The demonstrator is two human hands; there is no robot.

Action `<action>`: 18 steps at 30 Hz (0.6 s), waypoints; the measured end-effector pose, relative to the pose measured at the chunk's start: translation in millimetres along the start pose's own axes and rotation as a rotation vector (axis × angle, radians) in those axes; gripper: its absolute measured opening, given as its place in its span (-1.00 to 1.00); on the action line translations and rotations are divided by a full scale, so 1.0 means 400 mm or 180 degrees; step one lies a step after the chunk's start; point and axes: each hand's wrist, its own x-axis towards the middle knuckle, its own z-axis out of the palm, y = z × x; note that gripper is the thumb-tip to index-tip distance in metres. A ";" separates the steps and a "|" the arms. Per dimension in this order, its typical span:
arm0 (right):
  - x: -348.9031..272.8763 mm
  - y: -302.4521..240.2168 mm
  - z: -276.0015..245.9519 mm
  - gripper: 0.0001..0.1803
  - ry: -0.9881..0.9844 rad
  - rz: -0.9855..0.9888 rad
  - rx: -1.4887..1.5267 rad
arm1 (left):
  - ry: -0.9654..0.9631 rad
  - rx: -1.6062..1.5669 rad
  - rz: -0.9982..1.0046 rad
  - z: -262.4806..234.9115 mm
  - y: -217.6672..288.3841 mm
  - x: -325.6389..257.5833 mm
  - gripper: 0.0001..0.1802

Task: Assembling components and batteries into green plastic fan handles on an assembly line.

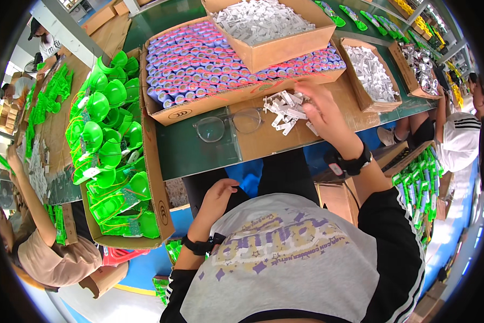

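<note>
My right hand [328, 116] is over the right side of a pile of small white plastic pieces [285, 110] on the table. Its fingers are stretched out and its thumb stands apart, with nothing visible between them. Down near my lap, my left hand [215, 200] has its fingers curled together; whatever they may hold is hidden. Clear-lensed glasses [212, 129] lie left of the pile. Behind it stands a wide cardboard box [199, 109] full of purple-wrapped cylindrical cells [199, 67] with red strips.
A cardboard box [164, 207] of green plastic housings [110, 153] with wires stands on my left. Cartons of white pieces [371, 72] sit at the back and right, one [274, 54] on the cells' box. People work nearby: one on the left [59, 253], another on the right [460, 140].
</note>
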 end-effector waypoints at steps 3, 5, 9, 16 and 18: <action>-0.031 -0.032 0.005 -0.52 0.0221 0.0048 -0.0208 | 0.0132 -0.0001 -0.0011 -0.017 -0.008 -0.004 -0.77; -0.049 -0.058 0.028 -0.44 -0.0085 -0.0041 -0.1308 | 0.0229 -0.0005 -0.0021 -0.027 -0.019 -0.011 -0.77; -0.024 -0.079 0.080 -0.38 0.0242 0.0233 -0.1129 | 0.0373 -0.0443 -0.0035 -0.035 -0.043 -0.041 -0.77; 0.027 -0.170 0.133 -0.53 0.1546 -0.0087 -0.0815 | 0.0283 -0.0169 0.0254 -0.050 -0.048 -0.120 -0.77; 0.032 -0.219 0.139 -0.56 0.1723 -0.0080 -0.0894 | 0.0382 -0.0195 0.0188 -0.062 -0.039 -0.153 -0.77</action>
